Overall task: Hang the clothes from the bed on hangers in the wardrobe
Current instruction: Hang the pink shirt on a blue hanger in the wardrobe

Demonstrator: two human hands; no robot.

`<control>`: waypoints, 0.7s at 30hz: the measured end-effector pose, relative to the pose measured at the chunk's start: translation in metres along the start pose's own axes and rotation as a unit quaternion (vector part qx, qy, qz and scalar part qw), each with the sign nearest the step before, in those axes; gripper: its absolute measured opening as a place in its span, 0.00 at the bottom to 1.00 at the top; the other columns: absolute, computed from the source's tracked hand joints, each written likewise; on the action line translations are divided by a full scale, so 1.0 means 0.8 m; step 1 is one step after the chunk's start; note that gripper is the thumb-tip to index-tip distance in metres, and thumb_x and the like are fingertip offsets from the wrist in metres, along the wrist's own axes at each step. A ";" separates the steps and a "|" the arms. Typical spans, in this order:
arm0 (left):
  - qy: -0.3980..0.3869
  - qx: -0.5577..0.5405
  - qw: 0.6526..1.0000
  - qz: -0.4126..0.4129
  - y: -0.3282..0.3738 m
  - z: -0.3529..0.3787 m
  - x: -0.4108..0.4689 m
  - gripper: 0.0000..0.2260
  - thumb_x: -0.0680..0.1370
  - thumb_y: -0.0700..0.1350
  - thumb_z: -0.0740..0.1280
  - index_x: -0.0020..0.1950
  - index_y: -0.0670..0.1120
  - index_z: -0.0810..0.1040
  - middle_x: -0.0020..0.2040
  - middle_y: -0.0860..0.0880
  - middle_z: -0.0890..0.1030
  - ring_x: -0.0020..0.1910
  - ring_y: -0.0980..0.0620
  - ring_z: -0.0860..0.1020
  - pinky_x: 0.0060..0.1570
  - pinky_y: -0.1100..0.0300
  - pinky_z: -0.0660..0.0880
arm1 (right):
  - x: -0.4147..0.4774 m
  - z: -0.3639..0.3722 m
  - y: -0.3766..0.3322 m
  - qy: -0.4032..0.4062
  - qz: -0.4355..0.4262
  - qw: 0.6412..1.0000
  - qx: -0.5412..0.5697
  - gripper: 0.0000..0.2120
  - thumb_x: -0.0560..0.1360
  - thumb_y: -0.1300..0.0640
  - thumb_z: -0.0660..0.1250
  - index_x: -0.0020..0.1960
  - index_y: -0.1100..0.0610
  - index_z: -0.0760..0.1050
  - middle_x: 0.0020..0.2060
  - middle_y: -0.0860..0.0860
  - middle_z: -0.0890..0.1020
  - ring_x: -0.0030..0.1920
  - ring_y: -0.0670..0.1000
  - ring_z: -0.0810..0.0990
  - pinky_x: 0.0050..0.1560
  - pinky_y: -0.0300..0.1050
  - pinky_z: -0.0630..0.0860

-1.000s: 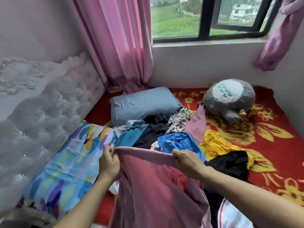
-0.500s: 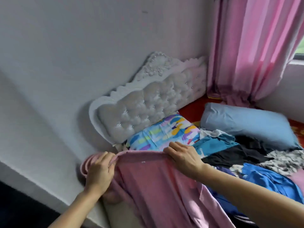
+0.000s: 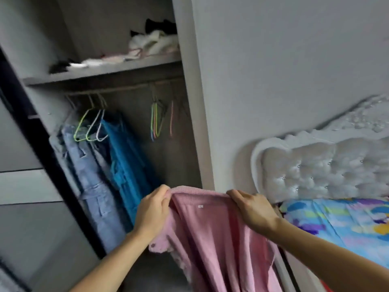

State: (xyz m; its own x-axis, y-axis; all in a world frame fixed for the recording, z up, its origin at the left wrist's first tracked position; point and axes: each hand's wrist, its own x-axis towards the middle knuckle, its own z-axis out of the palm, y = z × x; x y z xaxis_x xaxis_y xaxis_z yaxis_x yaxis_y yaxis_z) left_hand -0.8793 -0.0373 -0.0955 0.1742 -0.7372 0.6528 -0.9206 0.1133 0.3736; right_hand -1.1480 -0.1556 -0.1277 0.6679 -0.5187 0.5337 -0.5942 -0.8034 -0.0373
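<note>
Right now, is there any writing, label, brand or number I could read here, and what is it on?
Small white tag inside the collar of the pink shirt, which the left hand and right hand grip: faint marks, too small and blurred to read.
Hanging clothes, hangers, wardrobe, patterned pillow: no text visible.

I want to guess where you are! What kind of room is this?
Most likely a bedroom: a tufted headboard and a bright pillow sit right beside an open wardrobe with hangers on its rail.
</note>
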 end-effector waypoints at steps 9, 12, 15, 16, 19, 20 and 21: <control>0.078 0.007 0.996 -0.049 -0.131 -0.080 0.039 0.12 0.79 0.48 0.57 0.50 0.45 0.78 0.40 0.51 0.81 0.37 0.51 0.79 0.39 0.55 0.73 | 0.180 0.077 -0.097 0.000 -0.041 0.997 0.062 0.16 0.82 0.42 0.48 0.51 0.51 0.67 0.41 0.47 0.79 0.36 0.58 0.79 0.37 0.50 0.76; 0.098 0.023 0.993 -0.059 -0.176 -0.095 0.072 0.10 0.79 0.46 0.58 0.48 0.43 0.77 0.37 0.52 0.80 0.35 0.52 0.77 0.37 0.56 0.71 | 0.244 0.111 -0.121 0.010 -0.056 0.995 0.082 0.15 0.82 0.42 0.51 0.49 0.51 0.69 0.39 0.46 0.80 0.36 0.56 0.79 0.35 0.48 0.75; 0.113 0.055 0.990 -0.068 -0.220 -0.106 0.118 0.09 0.78 0.44 0.58 0.49 0.44 0.77 0.36 0.49 0.81 0.36 0.48 0.77 0.38 0.53 0.70 | 0.320 0.142 -0.140 0.006 -0.076 0.990 0.122 0.12 0.80 0.42 0.56 0.53 0.49 0.73 0.46 0.45 0.83 0.42 0.53 0.81 0.39 0.48 0.75; 0.111 0.067 0.989 -0.071 -0.234 -0.110 0.135 0.10 0.78 0.45 0.57 0.49 0.44 0.77 0.38 0.48 0.82 0.37 0.46 0.78 0.38 0.52 0.71 | 0.350 0.148 -0.145 0.004 -0.077 0.988 0.133 0.12 0.80 0.42 0.57 0.54 0.48 0.74 0.48 0.45 0.82 0.45 0.53 0.82 0.41 0.48 0.75; 0.083 0.115 0.988 -0.057 -0.273 -0.112 0.181 0.07 0.80 0.42 0.60 0.50 0.44 0.78 0.40 0.47 0.83 0.40 0.44 0.78 0.35 0.58 0.64 | 0.457 0.152 -0.149 0.064 -0.056 0.989 0.118 0.13 0.79 0.43 0.60 0.56 0.48 0.75 0.50 0.45 0.82 0.46 0.54 0.82 0.42 0.49 0.77; 0.080 0.129 0.987 -0.054 -0.285 -0.110 0.195 0.07 0.80 0.41 0.61 0.50 0.44 0.78 0.41 0.47 0.83 0.40 0.45 0.78 0.35 0.60 0.61 | 0.497 0.147 -0.147 0.098 -0.046 0.988 0.107 0.11 0.78 0.44 0.61 0.55 0.49 0.76 0.50 0.46 0.82 0.46 0.55 0.82 0.41 0.48 0.76; 0.084 0.140 0.985 -0.051 -0.297 -0.108 0.205 0.07 0.79 0.42 0.60 0.49 0.44 0.78 0.41 0.47 0.82 0.40 0.45 0.78 0.35 0.60 0.60 | 0.535 0.140 -0.144 0.127 -0.035 0.986 0.098 0.10 0.78 0.47 0.62 0.54 0.50 0.77 0.49 0.47 0.82 0.46 0.55 0.82 0.40 0.48 0.75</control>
State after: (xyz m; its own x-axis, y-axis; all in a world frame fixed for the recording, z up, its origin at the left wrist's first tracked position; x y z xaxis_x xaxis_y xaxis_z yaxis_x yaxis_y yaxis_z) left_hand -0.6015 -0.1280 -0.0203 0.3053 -0.6119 0.7297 -0.9513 -0.1611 0.2629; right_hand -0.7434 -0.3180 0.0108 0.5560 -0.3905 0.7338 -0.4361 -0.8886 -0.1424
